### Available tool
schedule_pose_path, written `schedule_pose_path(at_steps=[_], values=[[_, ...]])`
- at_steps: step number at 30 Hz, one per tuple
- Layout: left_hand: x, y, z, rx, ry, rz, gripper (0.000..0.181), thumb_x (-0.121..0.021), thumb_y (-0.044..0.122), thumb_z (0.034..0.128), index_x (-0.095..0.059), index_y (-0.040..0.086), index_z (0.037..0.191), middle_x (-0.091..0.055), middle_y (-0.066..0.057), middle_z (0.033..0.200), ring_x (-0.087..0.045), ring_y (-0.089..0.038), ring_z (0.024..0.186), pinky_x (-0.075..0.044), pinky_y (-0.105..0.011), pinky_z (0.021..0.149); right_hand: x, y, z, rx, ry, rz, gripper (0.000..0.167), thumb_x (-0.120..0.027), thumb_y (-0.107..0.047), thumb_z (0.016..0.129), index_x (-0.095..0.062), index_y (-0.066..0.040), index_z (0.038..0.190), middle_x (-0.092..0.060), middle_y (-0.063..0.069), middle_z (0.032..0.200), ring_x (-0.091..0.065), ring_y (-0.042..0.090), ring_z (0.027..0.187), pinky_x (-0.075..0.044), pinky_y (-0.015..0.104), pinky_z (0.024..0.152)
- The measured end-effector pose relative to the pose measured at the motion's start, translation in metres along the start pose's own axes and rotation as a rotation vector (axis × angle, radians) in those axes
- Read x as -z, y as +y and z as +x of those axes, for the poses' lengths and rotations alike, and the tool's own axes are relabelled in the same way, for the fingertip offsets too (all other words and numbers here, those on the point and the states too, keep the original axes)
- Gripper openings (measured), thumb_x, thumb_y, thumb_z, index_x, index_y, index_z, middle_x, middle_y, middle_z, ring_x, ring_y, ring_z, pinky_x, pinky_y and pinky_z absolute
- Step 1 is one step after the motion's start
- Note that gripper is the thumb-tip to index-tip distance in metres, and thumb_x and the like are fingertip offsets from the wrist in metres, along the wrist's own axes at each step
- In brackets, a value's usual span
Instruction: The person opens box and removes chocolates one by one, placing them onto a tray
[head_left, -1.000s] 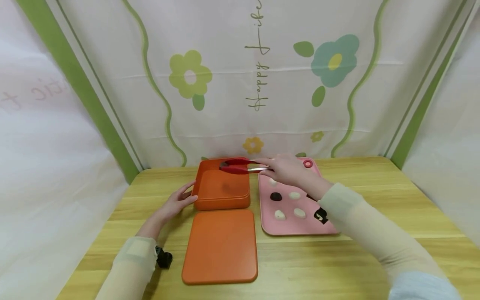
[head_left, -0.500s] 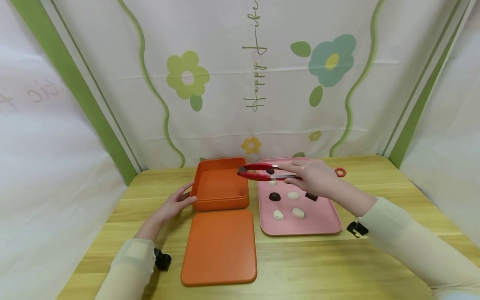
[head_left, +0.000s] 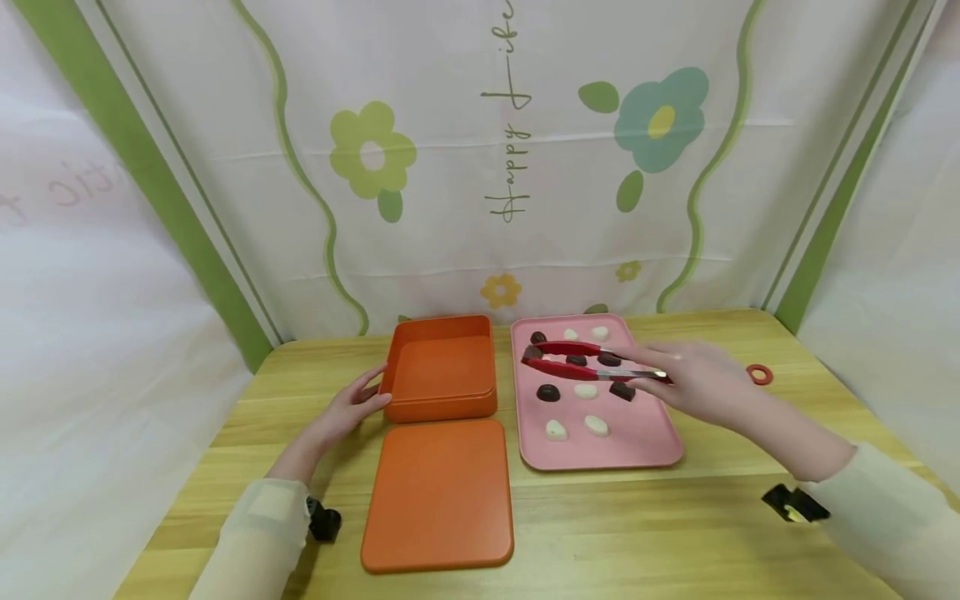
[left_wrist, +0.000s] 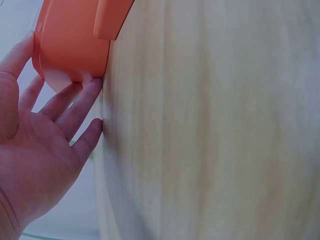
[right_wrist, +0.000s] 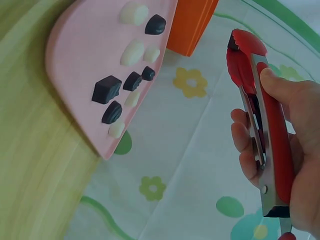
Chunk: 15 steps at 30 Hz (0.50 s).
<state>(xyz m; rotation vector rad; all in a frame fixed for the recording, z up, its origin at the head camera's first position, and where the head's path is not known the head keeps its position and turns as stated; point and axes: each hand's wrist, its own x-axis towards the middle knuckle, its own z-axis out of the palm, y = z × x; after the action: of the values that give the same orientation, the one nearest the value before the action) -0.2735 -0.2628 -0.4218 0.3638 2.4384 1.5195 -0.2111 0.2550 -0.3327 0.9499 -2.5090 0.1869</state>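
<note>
My right hand [head_left: 701,379] holds red-and-silver tongs [head_left: 562,369] above the pink tray [head_left: 600,454]. A dark brown piece [right_wrist: 232,42], looking like a chocolate, sits between the tong tips in the right wrist view. On the tray lie several dark brown pieces [head_left: 548,393] and several white pieces [head_left: 596,426]. My left hand [head_left: 351,410] touches the left side of an open orange box [head_left: 442,408]. In the left wrist view its fingers [left_wrist: 80,107] are fairly straight against the box wall. No pieces show inside the box.
A flat orange lid [head_left: 438,496] lies on the wooden table [head_left: 600,533] in front of the box. A white flowered cloth [head_left: 450,233] hangs behind the table and on both sides. The box and the tray stand side by side near the back edge.
The tongs, with the dark piece at their tips, have moved right from over the orange box to over the tray. My left hand stays at the box.
</note>
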Motion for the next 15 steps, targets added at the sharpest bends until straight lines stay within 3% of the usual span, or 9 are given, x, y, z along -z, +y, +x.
schedule_pose_path(at_steps=[3,6,9,15], values=[[0.000,0.000,0.000,0.003,0.002,0.001,0.068,-0.057,0.028,0.1002,-0.020,0.017,0.157,-0.015,-0.019,0.159,-0.017,-0.042,0.143,-0.019,-0.059,0.111,0.004,0.003,-0.014,-0.020,0.002,0.003,0.049,-0.079,-0.029,0.080,-0.067,-0.022,0.127,-0.072,-0.001,0.098,-0.064,0.012,0.068,-0.048,0.029,0.055],[0.000,0.001,0.000,0.005,0.006,0.012,0.068,-0.056,0.028,0.1004,-0.021,0.016,0.157,-0.016,-0.020,0.159,-0.018,-0.042,0.142,-0.019,-0.060,0.110,0.008,0.006,-0.027,-0.075,-0.029,0.000,0.047,-0.079,-0.030,0.081,-0.068,-0.024,0.126,-0.072,0.003,0.108,-0.069,0.019,0.080,-0.051,0.036,0.060],[0.001,0.001,-0.001,0.007,0.004,0.020,0.068,-0.056,0.029,0.1004,-0.020,0.015,0.157,-0.016,-0.020,0.159,-0.018,-0.042,0.142,-0.019,-0.060,0.110,0.011,0.009,-0.040,-0.123,-0.048,0.000,0.045,-0.080,-0.031,0.080,-0.070,-0.025,0.123,-0.072,0.002,0.107,-0.064,0.010,0.070,-0.045,0.030,0.055],[0.000,0.000,0.000,0.012,-0.001,0.016,0.069,-0.056,0.030,0.1003,-0.020,0.015,0.157,-0.015,-0.021,0.159,-0.018,-0.042,0.142,-0.018,-0.060,0.110,0.017,0.014,-0.065,-0.206,-0.076,0.024,0.046,-0.081,-0.032,0.078,-0.070,-0.026,0.122,-0.072,0.000,0.103,-0.035,-0.004,0.051,-0.029,0.021,0.045]])
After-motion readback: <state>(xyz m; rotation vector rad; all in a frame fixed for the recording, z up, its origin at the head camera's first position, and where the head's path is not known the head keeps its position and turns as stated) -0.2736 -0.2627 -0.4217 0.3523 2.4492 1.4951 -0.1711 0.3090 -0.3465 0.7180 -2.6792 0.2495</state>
